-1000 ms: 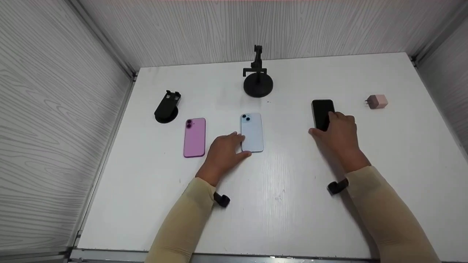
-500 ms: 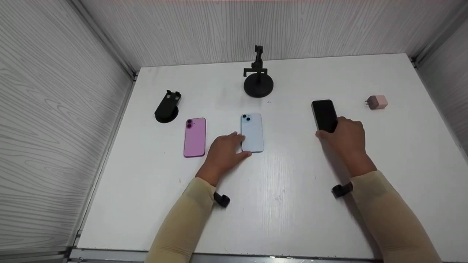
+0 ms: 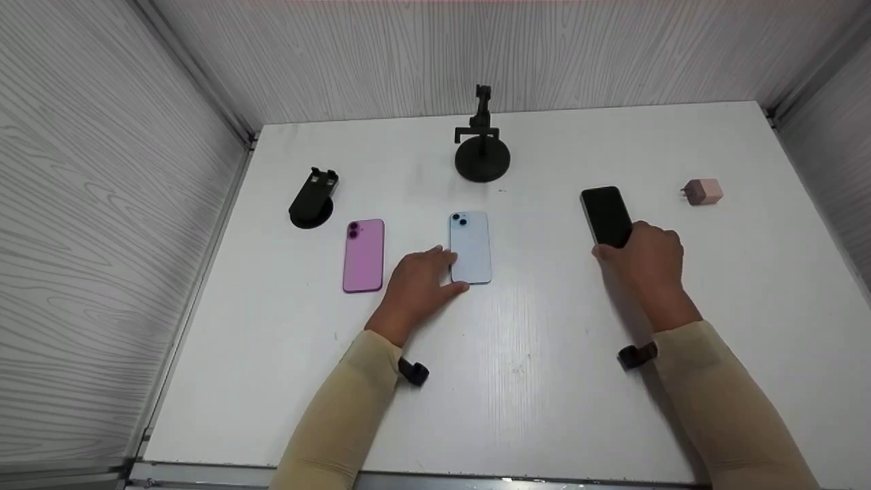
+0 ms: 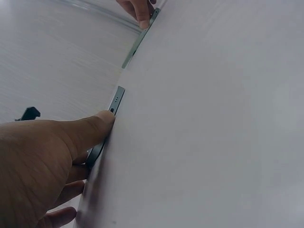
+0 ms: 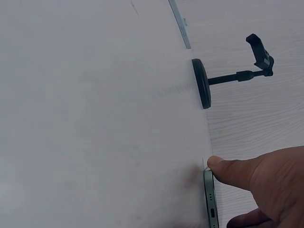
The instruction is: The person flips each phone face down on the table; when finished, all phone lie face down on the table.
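Note:
My left hand [image 3: 418, 289] holds a light blue smartphone [image 3: 471, 248], which lies back up on the white table. The thumb is at its bottom edge and the fingertips are at its left side; the left wrist view shows the thumb against the phone's edge [image 4: 117, 99]. Farther right, my right hand [image 3: 646, 262] grips the lower end of a black-screened smartphone [image 3: 604, 212], thumb on the left and fingers on the right. That phone lies screen up, slightly turned, and part of its lower end is hidden. In the right wrist view its edge [image 5: 210, 199] shows beside the thumb.
A pink smartphone [image 3: 363, 256] lies back up left of my left hand. Behind it stands a folded black phone stand [image 3: 313, 197]. An upright black phone holder [image 3: 482, 158] is at the back centre. A pink charger plug [image 3: 702, 191] lies far right. Panels enclose the table.
My right hand has slid right and slightly toward me along the black-screened phone, whose lower end has swung right. The left hand and the light blue phone have not visibly moved.

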Motion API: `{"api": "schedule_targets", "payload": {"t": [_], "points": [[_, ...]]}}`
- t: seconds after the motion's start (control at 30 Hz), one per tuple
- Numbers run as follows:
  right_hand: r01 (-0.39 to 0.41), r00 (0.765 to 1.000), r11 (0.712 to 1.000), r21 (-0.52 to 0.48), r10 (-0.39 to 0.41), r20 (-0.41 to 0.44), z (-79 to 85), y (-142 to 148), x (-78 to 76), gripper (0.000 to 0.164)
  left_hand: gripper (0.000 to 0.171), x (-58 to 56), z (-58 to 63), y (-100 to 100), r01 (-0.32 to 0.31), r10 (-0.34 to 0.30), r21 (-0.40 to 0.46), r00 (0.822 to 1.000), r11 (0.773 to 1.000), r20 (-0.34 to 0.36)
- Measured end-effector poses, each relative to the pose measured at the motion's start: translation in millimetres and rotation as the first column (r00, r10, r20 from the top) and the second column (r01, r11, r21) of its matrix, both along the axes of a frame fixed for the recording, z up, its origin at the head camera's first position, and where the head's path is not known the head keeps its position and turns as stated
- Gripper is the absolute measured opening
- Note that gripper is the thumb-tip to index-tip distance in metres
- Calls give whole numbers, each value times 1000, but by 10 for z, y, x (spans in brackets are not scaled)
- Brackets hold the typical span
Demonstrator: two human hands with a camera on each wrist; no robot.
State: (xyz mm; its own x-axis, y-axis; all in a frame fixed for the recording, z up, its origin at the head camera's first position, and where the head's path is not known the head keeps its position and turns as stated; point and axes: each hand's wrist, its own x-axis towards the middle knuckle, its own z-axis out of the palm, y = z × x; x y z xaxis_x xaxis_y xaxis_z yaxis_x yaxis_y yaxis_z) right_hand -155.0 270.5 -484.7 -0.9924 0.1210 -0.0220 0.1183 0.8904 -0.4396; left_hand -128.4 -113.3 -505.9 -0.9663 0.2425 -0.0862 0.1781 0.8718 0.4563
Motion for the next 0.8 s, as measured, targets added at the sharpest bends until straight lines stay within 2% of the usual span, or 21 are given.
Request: {"api": "schedule_targets", "payload": {"t": [0.2,0.33,0.43,0.63,0.8], "points": [[13,1000,1000,-16,-13,-11,-3,17,-51,75,68,-13,-2,3,3,-3,-23,1000,1000,-7],[35,998,998,-48,-33,51,-10,54,-93,91,69,-17,-16,4,4,-5,-22,1000,1000,-13],[38,994,998,-54,-33,101,-7,89,-119,97,68,-15,-25,4,5,-6,-25,1000,1000,-16],[22,992,999,-29,-18,127,33,108,-115,95,68,-7,-17,6,-3,3,-20,1000,1000,-8],[8,997,1000,-27,-6,83,98,98,-81,86,68,-5,8,5,-2,2,-24,1000,1000,-7]]}}
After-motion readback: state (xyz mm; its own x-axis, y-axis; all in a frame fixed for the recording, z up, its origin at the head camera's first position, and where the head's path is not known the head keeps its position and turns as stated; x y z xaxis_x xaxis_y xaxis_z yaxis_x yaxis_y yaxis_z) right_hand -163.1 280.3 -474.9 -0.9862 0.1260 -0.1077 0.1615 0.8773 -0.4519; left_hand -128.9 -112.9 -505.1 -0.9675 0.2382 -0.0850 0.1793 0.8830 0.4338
